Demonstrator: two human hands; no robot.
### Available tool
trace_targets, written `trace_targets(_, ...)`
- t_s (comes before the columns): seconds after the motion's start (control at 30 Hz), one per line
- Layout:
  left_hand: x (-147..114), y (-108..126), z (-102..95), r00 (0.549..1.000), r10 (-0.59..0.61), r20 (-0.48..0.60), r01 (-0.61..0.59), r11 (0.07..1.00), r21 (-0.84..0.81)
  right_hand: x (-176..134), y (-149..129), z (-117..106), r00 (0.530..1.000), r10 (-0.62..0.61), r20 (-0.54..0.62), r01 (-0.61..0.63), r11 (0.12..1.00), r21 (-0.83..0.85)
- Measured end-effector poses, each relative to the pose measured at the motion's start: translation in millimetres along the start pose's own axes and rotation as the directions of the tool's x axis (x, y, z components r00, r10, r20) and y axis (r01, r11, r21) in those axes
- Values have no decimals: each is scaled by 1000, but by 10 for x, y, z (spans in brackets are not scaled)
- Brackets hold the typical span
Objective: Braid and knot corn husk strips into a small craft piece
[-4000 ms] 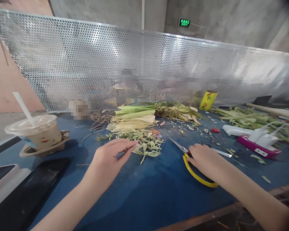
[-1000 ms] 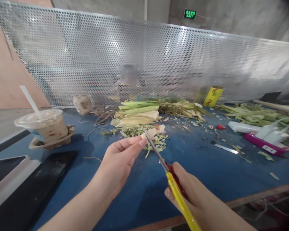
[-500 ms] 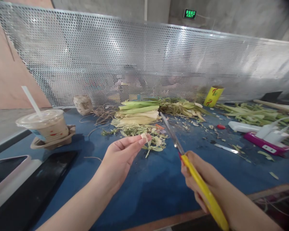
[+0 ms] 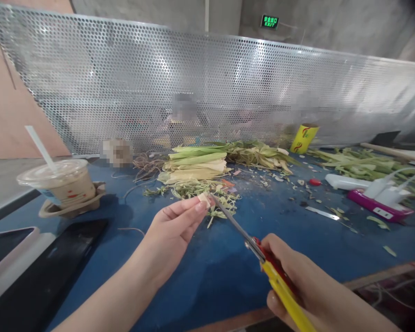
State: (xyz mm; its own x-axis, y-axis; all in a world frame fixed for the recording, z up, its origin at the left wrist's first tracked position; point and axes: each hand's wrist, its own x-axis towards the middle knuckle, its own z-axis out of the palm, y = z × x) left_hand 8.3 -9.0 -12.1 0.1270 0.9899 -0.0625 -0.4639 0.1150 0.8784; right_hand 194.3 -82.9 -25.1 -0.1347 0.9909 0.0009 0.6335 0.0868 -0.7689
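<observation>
Pale husk scrap pinched in left hand fingers, slim steel yellow-handled scissors gripped by right hand.

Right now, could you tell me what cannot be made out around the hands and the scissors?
All from the head view:
- Right hand: its fingers wrap the yellow handles, so the grip is partly hidden; the scissors run off the bottom edge.
- Husk piece at the left hand fingertips: too small to tell whether the blade tips touch it.
- Object beside the twine: blurred.
- People behind the mesh screen: veiled and blurred.
</observation>
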Motion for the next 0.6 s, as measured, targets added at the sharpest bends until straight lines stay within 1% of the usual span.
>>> trace_targets(0.07, -7, 16, 13, 1000, 7, 5, -7, 1000, -24, 28, -53, -32, 998, 38, 50, -38, 999, 13)
trace_targets(0.2, -26, 38, 36, 998, 5, 70, -1, 999, -52, 107, -94, -56, 987, 82, 139, -86, 996, 22)
trace_targets(0.3, -41, 41, 43, 995, 8, 103, -3, 999, -53, 126, -80, -52, 987, 62, 147, -63, 998, 1)
trace_targets(0.47, -54, 23, 22, 994, -1, 111, 6, 999, -43, 124, -50, -59, 986, 45, 160, -40, 999, -34)
trace_targets(0.6, -38, 12, 15, 994, -6, 108, 10, 999, -32, 126, -46, -73, 987, 37, 157, -21, 995, -101)
